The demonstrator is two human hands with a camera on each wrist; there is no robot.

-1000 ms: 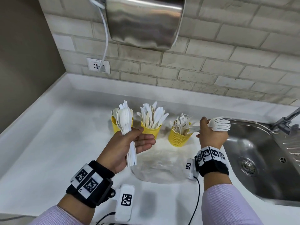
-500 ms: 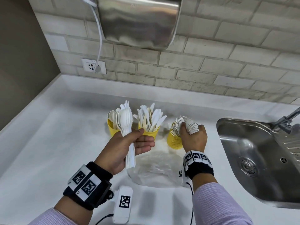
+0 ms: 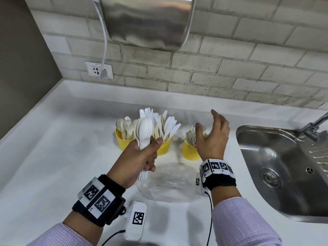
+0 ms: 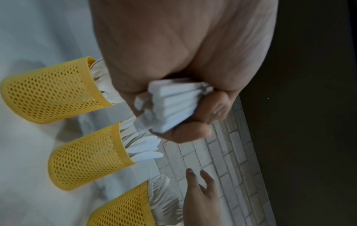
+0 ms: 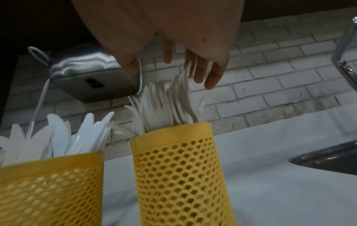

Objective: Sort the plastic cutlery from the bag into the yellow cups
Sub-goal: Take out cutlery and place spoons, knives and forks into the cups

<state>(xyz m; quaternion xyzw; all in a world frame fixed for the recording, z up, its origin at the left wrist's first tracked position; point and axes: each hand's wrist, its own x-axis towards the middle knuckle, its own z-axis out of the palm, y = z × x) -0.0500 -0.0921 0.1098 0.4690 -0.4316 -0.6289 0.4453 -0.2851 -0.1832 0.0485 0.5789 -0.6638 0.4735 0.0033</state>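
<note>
Left hand (image 3: 140, 160) at frame centre, grip clenched round a stack of white spoons (image 3: 144, 132), bowls up before the left and middle yellow cups (image 3: 165, 148). Right hand (image 3: 212, 137), grip released and fingers spread, just above the forks (image 5: 166, 105) standing in the right cup (image 3: 190, 151). Clear bag (image 3: 168, 183) flat on the white worktop (image 3: 53, 157), below the cups. Sink (image 3: 284, 174) at right.

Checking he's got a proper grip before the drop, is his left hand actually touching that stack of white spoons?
Touching. In the head view the left hand wraps the spoon stack, thumb across the handles; the left wrist view shows fingers curled around the handle ends.
</note>
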